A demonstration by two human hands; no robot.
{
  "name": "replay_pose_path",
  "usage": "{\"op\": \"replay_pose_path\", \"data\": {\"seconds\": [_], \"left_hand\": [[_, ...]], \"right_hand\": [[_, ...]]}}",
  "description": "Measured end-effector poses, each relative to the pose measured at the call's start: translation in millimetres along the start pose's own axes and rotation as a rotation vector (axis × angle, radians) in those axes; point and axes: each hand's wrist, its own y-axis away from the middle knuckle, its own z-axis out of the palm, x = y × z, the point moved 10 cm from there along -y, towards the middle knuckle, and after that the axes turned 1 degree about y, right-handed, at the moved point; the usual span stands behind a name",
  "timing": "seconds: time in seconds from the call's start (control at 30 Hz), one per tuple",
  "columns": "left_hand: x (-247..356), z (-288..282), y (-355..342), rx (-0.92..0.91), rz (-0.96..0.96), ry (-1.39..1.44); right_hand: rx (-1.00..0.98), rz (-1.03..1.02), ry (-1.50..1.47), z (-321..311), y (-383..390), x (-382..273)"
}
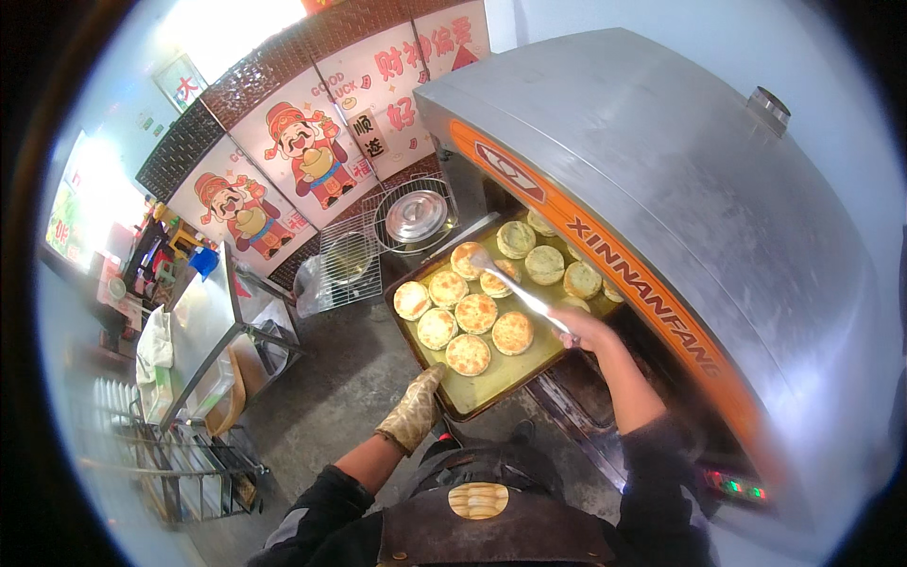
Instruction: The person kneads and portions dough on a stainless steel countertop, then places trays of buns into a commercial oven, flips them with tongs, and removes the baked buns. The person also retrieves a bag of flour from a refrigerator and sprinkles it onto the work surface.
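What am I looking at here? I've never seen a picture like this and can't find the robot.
There is no robot: these are a person's bare right hand and mitted left hand. A head-worn fisheye camera looks down, so straight edges bend. The tray, partly inside an oven, carries round flat cakes, browner on the left. The right hand holds a long metal utensil over them; the left is at the tray's edge.
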Motion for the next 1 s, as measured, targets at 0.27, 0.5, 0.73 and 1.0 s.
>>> {"op": "replay_pose_path", "data": {"seconds": [0.27, 0.5, 0.73, 1.0], "left_hand": [[-1.9, -3.0, 0.6, -0.036, -0.022, 0.013], [1.9, -1.5, 1.7, -0.1, -0.037, 0.085], [1.2, -9.8, -3.9, -0.194, -0.115, 0.106], [-0.1, -15.5, -12.2, -0.219, -0.195, 0.113]], "right_hand": [[0.023, 0.012, -0.062, 5.7, -15.8, 8.0], [0.187, -0.154, 0.169, 27.9, -18.1, -1.9], [0.946, -0.828, 1.449, 47.9, 63.9, -45.0], [0.999, -0.601, 1.759, 60.6, 132.1, -16.0]]}}
